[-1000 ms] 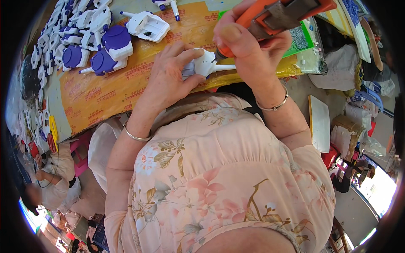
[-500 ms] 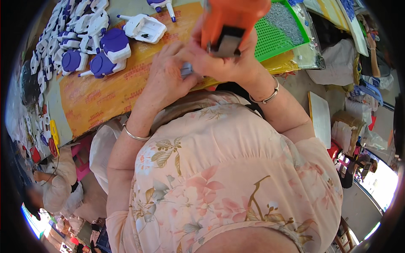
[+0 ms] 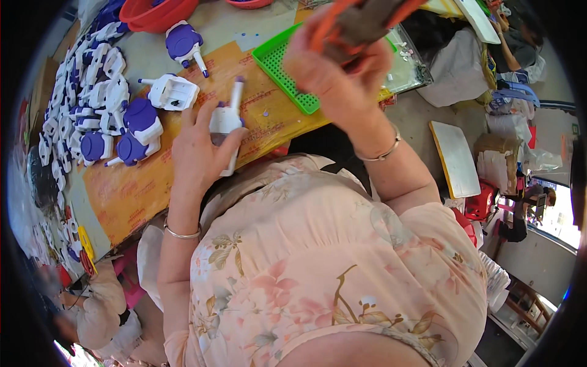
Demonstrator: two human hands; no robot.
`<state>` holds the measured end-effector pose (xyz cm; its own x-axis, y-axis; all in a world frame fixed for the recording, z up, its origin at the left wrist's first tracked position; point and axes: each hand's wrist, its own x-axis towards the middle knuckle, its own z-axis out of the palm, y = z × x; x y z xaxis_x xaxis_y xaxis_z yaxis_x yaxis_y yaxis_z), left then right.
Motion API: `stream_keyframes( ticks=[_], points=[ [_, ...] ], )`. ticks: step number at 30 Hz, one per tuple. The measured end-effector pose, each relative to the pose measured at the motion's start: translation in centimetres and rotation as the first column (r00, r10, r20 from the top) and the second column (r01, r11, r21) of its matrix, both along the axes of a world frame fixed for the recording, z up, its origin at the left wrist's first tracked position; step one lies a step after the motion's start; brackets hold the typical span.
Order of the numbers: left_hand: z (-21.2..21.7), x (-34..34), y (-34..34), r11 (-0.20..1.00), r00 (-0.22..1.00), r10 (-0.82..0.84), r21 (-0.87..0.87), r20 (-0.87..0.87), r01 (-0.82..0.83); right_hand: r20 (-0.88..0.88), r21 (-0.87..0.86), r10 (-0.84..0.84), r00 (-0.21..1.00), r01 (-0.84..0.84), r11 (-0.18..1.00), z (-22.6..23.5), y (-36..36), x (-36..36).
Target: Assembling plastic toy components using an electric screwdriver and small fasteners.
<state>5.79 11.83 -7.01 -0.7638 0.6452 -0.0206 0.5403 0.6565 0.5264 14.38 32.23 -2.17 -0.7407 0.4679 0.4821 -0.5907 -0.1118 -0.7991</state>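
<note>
My left hand (image 3: 199, 147) rests on the orange-brown sheet, thumb and fingers around a white plastic housing (image 3: 225, 120) with a purple-tipped stem pointing away from me. Part of the housing is hidden under the thumb. Raised at the upper right, my right hand (image 3: 336, 79) grips an orange and dark power screwdriver (image 3: 361, 27); its far end is cut off by the picture's edge. Left of my left hand lie an open white housing (image 3: 173, 92) and purple-and-white pieces (image 3: 142, 120). Another purple-and-white piece (image 3: 184, 41) lies farther back.
A heap of white and purple parts (image 3: 98, 85) covers the table's left side. Red basins (image 3: 159, 15) stand at the back. A green perforated tray (image 3: 278, 58) sits near my right hand, beside a clear plastic bag (image 3: 413, 64). Another person (image 3: 98, 306) sits at lower left.
My right hand has lifted the power screwdriver up and away from my left hand, tilting it. The left hand has shifted left, and the white housing now shows. The view has turned somewhat.
</note>
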Motion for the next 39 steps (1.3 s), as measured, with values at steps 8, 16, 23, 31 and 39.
stream_keyframes(
  ticks=[8,16,23,31,39],
  points=[
    [-1.3,-1.2,-1.3,0.975,0.994,-0.02,0.221,0.111,-0.005,0.132,0.215,-0.566,0.814,0.534,0.818,-1.7,8.4,0.1],
    [-1.0,-1.0,-1.7,0.987,0.988,0.03,0.15,0.15,-0.052,0.076,0.207,-0.597,0.799,0.573,0.793,-2.8,10.6,-0.2],
    [0.0,-0.3,-2.1,0.986,0.979,0.096,0.117,0.177,-0.118,0.023,0.172,-0.546,0.838,0.534,0.828,-3.5,10.8,-0.1],
    [0.4,-1.1,-2.4,0.935,0.93,-0.344,0.046,-0.134,0.352,0.099,0.17,-0.549,0.83,0.53,0.831,-3.0,10.5,0.0],
    [0.6,-0.6,-1.4,0.959,0.956,-0.276,0.039,-0.101,0.281,0.112,0.169,-0.547,0.829,0.527,0.833,-3.2,10.6,0.3]
  ],
)
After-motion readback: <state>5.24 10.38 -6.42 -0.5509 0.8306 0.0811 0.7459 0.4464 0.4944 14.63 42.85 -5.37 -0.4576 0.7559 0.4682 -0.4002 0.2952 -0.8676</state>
